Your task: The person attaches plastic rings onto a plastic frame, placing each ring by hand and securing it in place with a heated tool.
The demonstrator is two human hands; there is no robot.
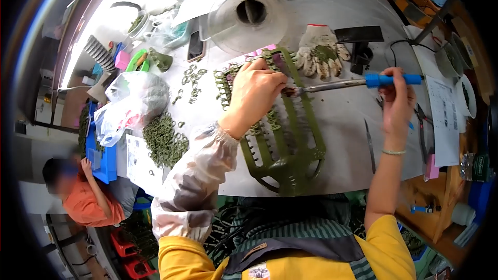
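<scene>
My right hand (pixel 398 105) is closed around the blue handle of a soldering-iron-like tool (pixel 337 85), whose metal shaft points left. The tip of the tool meets the green wax tree rack (pixel 290 168) close to the fingers of my left hand (pixel 259 85). My left hand is closed over the upper part of the rack, and what its fingers pinch is too hidden to name. Small green rings line the rack's branches. Left of the rack lies a pile of loose green rings (pixel 163 140), with a few more (pixel 194 80) above it.
A clear round hood (pixel 280 26) with a grey hose stands at the back. Stained gloves (pixel 321 52), a phone (pixel 196 45), a plastic bag (pixel 137 98), tweezers (pixel 370 145) and pliers (pixel 421 129) lie around. Another person (pixel 93 199) is at the far left.
</scene>
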